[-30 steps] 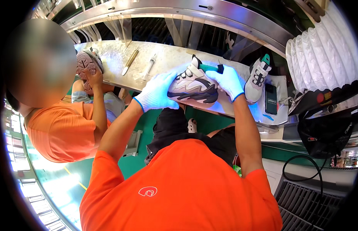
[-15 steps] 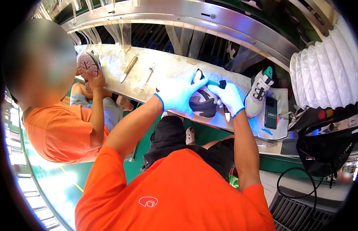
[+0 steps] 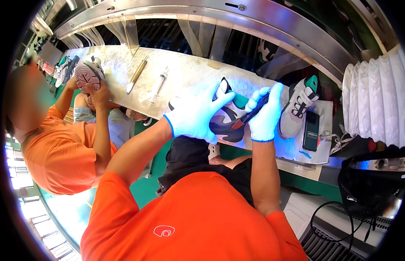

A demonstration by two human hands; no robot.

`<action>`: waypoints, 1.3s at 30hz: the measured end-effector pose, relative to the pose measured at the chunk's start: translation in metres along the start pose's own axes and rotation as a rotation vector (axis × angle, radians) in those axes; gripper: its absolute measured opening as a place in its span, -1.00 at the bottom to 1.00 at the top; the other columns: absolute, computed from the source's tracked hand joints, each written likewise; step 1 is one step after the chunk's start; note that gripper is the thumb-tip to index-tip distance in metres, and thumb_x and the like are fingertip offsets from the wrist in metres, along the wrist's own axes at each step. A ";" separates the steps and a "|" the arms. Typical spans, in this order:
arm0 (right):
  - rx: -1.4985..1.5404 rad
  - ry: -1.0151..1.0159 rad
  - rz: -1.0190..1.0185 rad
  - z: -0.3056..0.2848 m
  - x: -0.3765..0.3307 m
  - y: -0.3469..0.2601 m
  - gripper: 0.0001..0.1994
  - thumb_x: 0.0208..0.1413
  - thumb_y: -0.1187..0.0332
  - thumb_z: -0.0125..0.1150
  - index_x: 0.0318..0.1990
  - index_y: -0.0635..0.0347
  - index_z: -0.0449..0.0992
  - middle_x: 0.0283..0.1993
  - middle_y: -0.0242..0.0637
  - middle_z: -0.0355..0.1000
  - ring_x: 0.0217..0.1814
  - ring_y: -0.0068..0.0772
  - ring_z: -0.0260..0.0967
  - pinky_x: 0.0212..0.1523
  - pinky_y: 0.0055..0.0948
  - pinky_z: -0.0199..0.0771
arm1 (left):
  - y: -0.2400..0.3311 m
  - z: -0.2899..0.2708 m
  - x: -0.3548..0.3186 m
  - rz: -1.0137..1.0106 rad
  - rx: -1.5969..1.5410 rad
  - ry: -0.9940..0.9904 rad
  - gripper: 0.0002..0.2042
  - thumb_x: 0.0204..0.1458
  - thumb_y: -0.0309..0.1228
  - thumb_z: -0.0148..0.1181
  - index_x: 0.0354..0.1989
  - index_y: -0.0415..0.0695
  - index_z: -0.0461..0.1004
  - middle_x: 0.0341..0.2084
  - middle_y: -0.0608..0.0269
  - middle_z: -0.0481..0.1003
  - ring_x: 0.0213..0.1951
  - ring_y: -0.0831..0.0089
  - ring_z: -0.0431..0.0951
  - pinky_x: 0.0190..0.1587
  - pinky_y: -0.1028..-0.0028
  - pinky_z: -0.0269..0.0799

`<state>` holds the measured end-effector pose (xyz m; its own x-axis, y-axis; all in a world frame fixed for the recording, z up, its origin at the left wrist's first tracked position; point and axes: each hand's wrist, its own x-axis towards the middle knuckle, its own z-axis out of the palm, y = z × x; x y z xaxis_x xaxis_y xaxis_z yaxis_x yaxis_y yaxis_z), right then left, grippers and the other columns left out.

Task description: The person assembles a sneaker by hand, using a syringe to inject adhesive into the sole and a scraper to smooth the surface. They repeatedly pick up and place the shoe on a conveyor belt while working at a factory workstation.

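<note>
A grey, white and black sneaker with a green lining [image 3: 229,122] lies tilted at the worktable's near edge. My left hand [image 3: 194,112], in a white glove, grips it from the left with thumb and fingers spread around the upper. Gloved the same way, my right hand [image 3: 266,115] is closed around a slim dark tool [image 3: 255,108]. Its reddish-brown end points down-left at the sneaker's side; whether they touch, I cannot tell. To the right of that hand stands another light grey sneaker [image 3: 294,108] with a green lining and dark straps.
A brown-handled knife [image 3: 137,76] and a syringe [image 3: 158,87] lie on the pale worktable [image 3: 180,71]. A dark phone [image 3: 311,131] and scissors [image 3: 340,140] are at the right. Behind runs a metal-framed conveyor [image 3: 167,9]. A co-worker [image 3: 76,148] at left holds a pink-soled shoe [image 3: 90,78].
The dark tool has turned in my right hand, its reddish-brown end now toward the sneaker. That hand has rolled upright. The view has shifted slightly. My left hand keeps its grip.
</note>
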<state>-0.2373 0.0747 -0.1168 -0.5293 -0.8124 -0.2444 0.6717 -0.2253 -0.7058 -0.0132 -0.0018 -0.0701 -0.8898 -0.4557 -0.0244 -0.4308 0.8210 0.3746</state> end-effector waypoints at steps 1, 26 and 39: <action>-0.004 -0.009 -0.024 0.001 -0.001 0.001 -0.45 0.56 -0.26 0.05 -0.25 0.04 0.50 -0.47 -0.28 0.48 -0.56 -0.32 0.42 -0.52 -0.30 0.44 | -0.001 0.002 0.001 0.001 -0.023 -0.001 0.33 -0.33 0.06 0.76 0.71 0.07 0.11 0.57 -0.42 0.12 0.52 -0.44 0.27 0.53 -0.11 0.28; 0.428 -0.413 -0.017 -0.013 -0.003 0.034 -0.35 0.58 -0.34 -0.13 -0.28 -0.02 0.61 -0.50 -0.37 0.44 -0.59 -0.37 0.29 -0.57 -0.34 0.22 | -0.002 0.014 0.013 0.055 0.106 -0.002 0.28 -0.34 0.07 0.75 0.68 0.09 0.17 0.62 -0.47 0.05 0.43 -0.46 0.40 0.45 -0.04 0.44; 0.253 -0.685 0.237 -0.023 0.015 -0.006 -0.45 0.62 -0.21 -0.08 -0.21 0.05 0.55 -0.48 -0.24 0.47 -0.62 -0.37 0.32 -0.59 -0.33 0.32 | 0.019 0.024 -0.003 0.059 0.014 0.195 -0.05 -0.39 -0.15 0.72 0.39 0.12 0.53 0.58 -0.27 0.18 0.51 -0.31 0.30 0.52 -0.11 0.30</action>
<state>-0.2616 0.0762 -0.1312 0.0276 -0.9875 0.1550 0.8689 -0.0530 -0.4922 -0.0222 0.0231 -0.0851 -0.8682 -0.4632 0.1778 -0.3817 0.8525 0.3570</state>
